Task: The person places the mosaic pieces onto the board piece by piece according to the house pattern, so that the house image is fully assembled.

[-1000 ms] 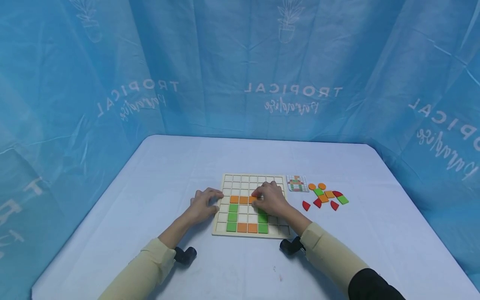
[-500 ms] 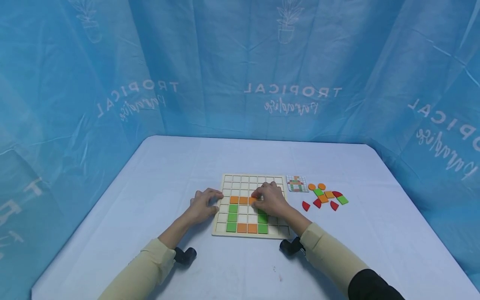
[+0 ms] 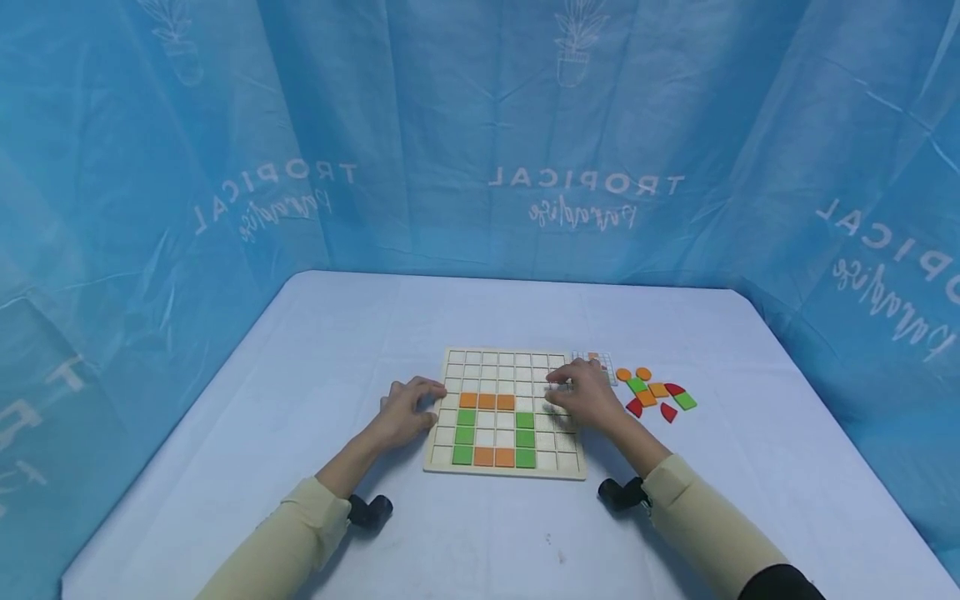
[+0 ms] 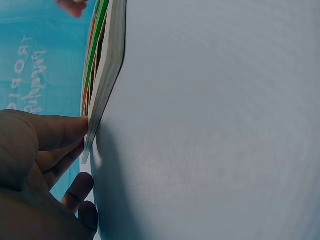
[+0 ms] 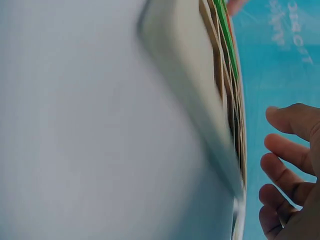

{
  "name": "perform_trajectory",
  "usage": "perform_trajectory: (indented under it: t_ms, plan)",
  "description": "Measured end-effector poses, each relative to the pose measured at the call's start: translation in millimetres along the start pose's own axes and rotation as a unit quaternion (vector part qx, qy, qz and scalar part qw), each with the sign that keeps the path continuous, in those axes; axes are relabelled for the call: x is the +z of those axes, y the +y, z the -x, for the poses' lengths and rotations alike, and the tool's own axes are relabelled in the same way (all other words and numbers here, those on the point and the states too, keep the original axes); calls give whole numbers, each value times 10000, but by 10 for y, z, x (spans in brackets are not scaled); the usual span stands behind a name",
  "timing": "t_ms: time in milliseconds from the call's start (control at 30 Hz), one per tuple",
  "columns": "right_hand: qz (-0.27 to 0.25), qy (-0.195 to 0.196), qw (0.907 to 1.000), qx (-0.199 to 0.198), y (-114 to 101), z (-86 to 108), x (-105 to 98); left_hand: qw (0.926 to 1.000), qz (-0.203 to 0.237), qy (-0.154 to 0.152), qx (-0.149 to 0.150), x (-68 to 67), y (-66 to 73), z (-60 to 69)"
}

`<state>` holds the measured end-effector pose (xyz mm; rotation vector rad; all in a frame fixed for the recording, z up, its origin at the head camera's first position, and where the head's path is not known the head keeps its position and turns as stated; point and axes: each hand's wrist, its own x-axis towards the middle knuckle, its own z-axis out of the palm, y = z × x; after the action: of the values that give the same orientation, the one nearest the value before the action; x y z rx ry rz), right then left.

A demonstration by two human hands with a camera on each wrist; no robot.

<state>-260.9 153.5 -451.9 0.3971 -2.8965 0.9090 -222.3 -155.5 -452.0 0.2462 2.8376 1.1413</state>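
A pale wooden grid board (image 3: 566,467) bears three orange squares (image 3: 487,402) in a row, green squares (image 3: 465,435) in two columns below, and two orange squares (image 3: 495,456) between the columns' lower ends. At the board's left edge, my left hand (image 3: 403,412) touches the rim with thumb and fingertips; the left wrist view shows the thumb (image 4: 65,131) against that edge (image 4: 107,75). Over the board's right side my right hand (image 3: 588,396) has its fingers parted and nothing visible between them. The right wrist view shows this hand (image 5: 295,170) apart from the board (image 5: 195,75).
A pattern card (image 3: 606,367), partly covered by my right hand, lies right of the board. Beyond it are loose pieces: orange discs (image 3: 643,373), orange squares (image 3: 658,389), green squares (image 3: 686,400) and red quarter-rounds (image 3: 668,412). Blue curtains (image 3: 450,125) surround the white table (image 3: 337,317).
My right hand has moved right from the orange row, uncovering its right-hand square and a green one below; it now covers part of the card and a red piece. My left hand has stayed still.
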Motion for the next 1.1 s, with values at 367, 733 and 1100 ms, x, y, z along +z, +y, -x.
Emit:
perform_trajectory:
  t_ms: [367,733,1100]
  plan:
    - [109,391,9934,1069,617,240,-526,10000,-37,3,91,4,-11,-1]
    - [272,281,9905,1321,1017,335,-784,9999,-40,3,97,1,-24,-7]
    - [580,3,9917,1144,1154,326,-804,9999,-26,21,101,15,-45,-28]
